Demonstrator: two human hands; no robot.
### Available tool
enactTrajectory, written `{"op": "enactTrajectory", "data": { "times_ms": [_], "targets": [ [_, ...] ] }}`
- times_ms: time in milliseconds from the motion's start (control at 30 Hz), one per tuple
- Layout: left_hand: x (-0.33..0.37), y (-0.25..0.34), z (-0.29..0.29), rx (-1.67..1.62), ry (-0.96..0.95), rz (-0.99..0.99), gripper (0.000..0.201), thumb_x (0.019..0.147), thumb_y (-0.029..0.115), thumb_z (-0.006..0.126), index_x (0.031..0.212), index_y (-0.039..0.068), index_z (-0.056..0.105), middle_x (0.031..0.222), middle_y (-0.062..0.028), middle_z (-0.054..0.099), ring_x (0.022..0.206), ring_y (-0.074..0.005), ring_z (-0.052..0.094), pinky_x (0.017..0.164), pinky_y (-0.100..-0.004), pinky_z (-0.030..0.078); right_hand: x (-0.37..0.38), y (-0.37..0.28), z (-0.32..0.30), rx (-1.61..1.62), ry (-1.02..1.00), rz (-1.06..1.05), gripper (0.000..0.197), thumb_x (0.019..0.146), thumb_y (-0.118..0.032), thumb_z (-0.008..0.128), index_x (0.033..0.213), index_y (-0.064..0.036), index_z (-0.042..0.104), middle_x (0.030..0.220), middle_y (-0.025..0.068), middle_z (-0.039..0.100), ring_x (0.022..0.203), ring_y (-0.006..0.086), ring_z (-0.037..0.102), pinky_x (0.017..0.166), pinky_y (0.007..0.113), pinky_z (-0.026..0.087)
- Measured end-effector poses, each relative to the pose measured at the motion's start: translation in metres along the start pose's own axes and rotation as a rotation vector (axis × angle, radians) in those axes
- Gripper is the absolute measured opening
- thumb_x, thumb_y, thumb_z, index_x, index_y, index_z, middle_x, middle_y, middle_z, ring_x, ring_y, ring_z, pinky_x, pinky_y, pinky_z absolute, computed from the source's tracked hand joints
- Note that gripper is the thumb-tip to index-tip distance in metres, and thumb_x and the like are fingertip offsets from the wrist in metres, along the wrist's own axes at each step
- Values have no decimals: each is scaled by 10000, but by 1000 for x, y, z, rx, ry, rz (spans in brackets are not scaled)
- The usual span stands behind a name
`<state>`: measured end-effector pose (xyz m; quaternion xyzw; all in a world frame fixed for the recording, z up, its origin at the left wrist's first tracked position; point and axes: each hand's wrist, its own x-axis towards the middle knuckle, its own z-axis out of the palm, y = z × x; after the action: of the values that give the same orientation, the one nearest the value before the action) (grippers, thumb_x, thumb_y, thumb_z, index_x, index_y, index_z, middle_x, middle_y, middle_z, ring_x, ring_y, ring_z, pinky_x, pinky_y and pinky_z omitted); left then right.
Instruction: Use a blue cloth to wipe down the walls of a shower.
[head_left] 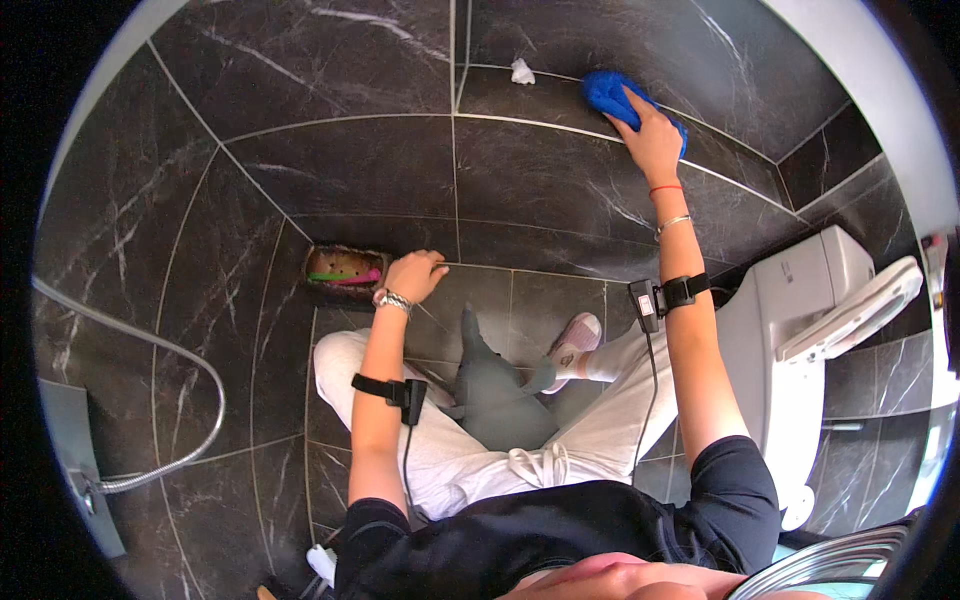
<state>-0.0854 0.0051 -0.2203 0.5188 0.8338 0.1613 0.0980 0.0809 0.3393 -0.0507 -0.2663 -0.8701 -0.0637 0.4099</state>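
Walls (pixel 340 175): dark, veined
Ledge (pixel 540 100): our right hand (pixel 655 145) grips a cloth (pixel 606 93)
Recess (pixel 340 260): green, pink items (pixel 371 275)
Left hand (pixel 414 276): loose, empty

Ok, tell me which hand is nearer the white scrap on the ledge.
Right. The right hand, on the blue cloth, is right of the white scrap; the left hand is farther off, lower and leftward.

A fluffy blue cloth (pixel 604 94) sits bunched up on the dark ledge (pixel 540 102). Its far end is at the ledge's back, and its near end is by the front.
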Motion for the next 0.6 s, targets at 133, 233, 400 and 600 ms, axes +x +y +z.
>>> {"op": "enactTrajectory", "data": {
  "times_ms": [133,233,400,600],
  "targets": [
    [-19,8,-3,-133,-37,14,285,813,298,541,1011,100,589,944,-100,618,840,-272,593,714,-375,475,-25,-2,-5,90,117,-73,492,665,-287,681,1132,-193,557,1036,63,606,929,247,582,811,354,451],
    [-37,18,-21,-224,5,-32,299,822,281,542,1043,82,581,949,-107,621,806,-261,605,703,-352,472,-46,-1,-3,134,212,-88,637,552,-185,727,1159,-226,538,1100,26,580,1027,234,534,928,381,372],
    [-85,-19,-65,-246,322,-289,286,837,232,541,1060,56,580,942,-120,631,796,-225,619,696,-305,466,-74,7,-9,73,186,-261,647,534,-170,706,1147,-297,544,1256,-45,470,1168,247,417,1001,413,281],
    [-154,-106,-39,-214,349,-633,341,849,271,534,1048,-4,566,914,-142,630,753,-211,619,671,-302,472,-99,63,0,-196,-41,-806,580,719,-160,535,1223,-422,419,1318,-89,395,1137,173,437,994,392,299]
  ]
}}
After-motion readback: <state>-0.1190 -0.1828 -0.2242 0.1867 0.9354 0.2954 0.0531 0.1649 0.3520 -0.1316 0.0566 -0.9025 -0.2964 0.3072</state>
